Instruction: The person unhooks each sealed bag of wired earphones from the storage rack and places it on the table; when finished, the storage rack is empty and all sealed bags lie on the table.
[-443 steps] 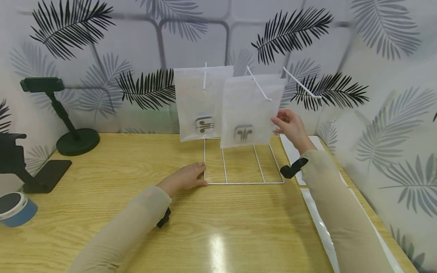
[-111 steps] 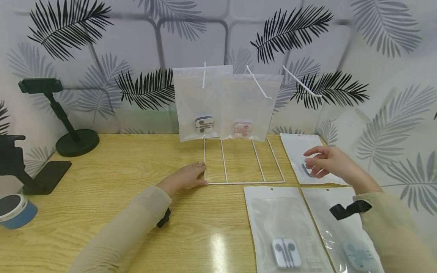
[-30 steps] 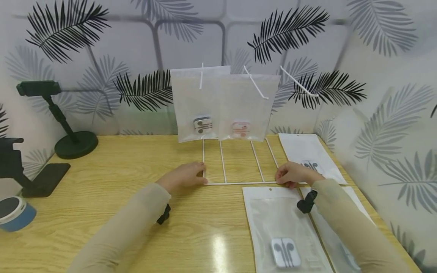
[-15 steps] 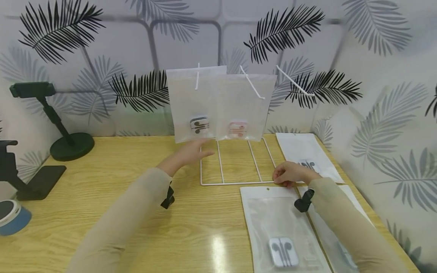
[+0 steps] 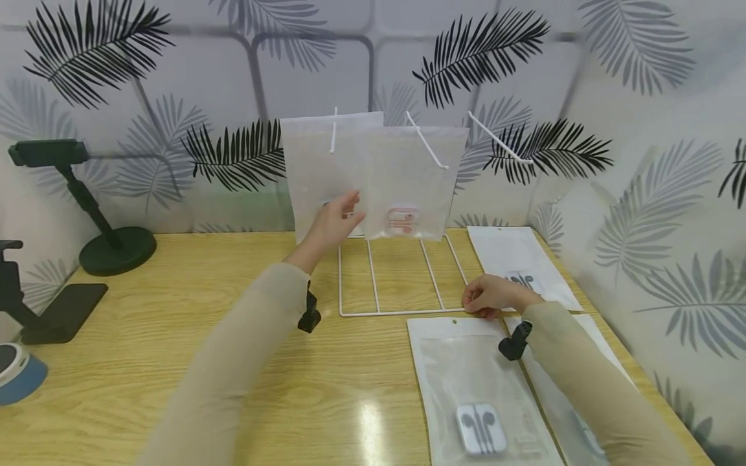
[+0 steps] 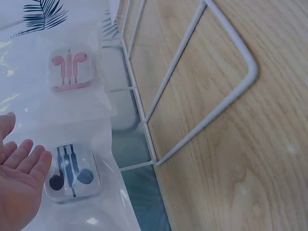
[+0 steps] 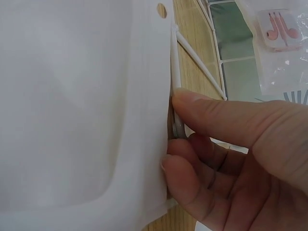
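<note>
At far left, green stand, blue canister, left hand partly hiding earphones.

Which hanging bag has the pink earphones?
The bag on the middle hook: pink earphones show through it. The other bag, on the left hook and partly behind the left hand, shows dark earphones.

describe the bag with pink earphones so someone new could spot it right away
On the wooden table, find the white wire rack in front of the leaf-patterned wall. Of the two bags hanging from it, look at the translucent bag on the middle prong. Its pink earphones set it apart from the left hanging bag, which holds dark earphones.
</note>
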